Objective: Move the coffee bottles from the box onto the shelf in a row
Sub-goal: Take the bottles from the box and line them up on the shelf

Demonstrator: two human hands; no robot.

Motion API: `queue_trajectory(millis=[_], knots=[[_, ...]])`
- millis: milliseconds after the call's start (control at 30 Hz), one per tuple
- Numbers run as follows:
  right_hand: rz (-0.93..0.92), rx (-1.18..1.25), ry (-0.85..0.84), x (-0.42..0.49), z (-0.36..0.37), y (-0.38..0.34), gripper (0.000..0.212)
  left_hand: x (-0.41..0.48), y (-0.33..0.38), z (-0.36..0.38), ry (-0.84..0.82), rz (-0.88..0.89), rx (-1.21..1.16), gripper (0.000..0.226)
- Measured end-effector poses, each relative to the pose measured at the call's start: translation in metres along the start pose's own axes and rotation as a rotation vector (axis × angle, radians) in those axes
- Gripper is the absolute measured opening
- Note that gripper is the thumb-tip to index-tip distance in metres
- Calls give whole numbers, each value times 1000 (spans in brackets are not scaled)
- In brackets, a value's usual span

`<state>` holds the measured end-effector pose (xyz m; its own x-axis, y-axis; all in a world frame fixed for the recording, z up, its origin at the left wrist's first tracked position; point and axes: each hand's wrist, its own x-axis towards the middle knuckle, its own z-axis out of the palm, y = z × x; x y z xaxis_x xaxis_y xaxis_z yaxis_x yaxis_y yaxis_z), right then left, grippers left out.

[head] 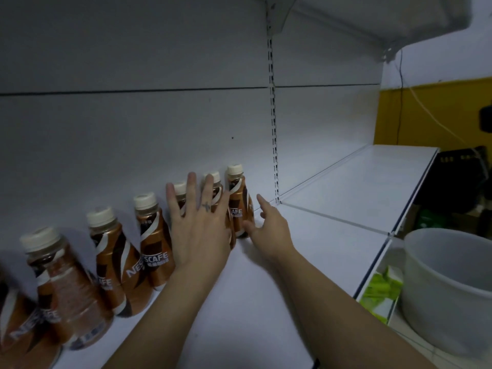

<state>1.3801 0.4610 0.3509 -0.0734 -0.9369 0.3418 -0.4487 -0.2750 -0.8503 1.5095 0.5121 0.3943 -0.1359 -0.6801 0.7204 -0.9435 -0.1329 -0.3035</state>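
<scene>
Several brown coffee bottles (154, 241) with cream caps stand in a row along the back of the white shelf (266, 288). My left hand (198, 230) is spread flat with fingers apart in front of two bottles near the row's right end, partly hiding them. My right hand (269, 227) is open beside the rightmost bottle (238, 201), its thumb touching the bottle's base and its fingers pointing toward the back wall. Neither hand holds anything. The box is not in view.
A slotted metal upright (274, 145) divides the shelf's back panel. A second white shelf section (359, 187) continues to the right. Below right, a white plastic bucket (447, 288) sits by green packets (380, 291). An upper shelf (372, 17) overhangs.
</scene>
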Motion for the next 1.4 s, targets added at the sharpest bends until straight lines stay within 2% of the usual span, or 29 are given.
queue_trajectory(millis=[167, 233, 400, 633, 867, 967, 1067, 1233, 1400], knots=[[-21, -69, -55, 7, 9, 1, 28, -11, 1, 22, -70, -20, 34, 105], [-28, -55, -53, 9, 8, 2, 23, -14, 1, 26, -61, -28, 19, 108], [-56, -108, -94, 9, 5, 1, 32, -15, 0, 27, -84, -37, -12, 108], [-114, -243, -79, 7, 9, 2, 31, -15, 3, 28, -104, -49, -3, 107], [-93, -308, -116, 4, 13, 1, 50, -13, 6, 31, -130, -62, -19, 111], [-82, -262, -35, -2, 10, -8, 60, -16, 6, 27, -124, -46, -72, 113], [-137, -301, 61, -13, -1, -19, 74, -18, 6, 19, -72, -30, -175, 101], [-195, -437, 129, -44, -37, -38, 76, -18, 3, -4, 40, -11, -436, 78], [-193, -637, 165, -87, -97, -73, 78, -11, 3, -38, 30, 44, -562, 77]])
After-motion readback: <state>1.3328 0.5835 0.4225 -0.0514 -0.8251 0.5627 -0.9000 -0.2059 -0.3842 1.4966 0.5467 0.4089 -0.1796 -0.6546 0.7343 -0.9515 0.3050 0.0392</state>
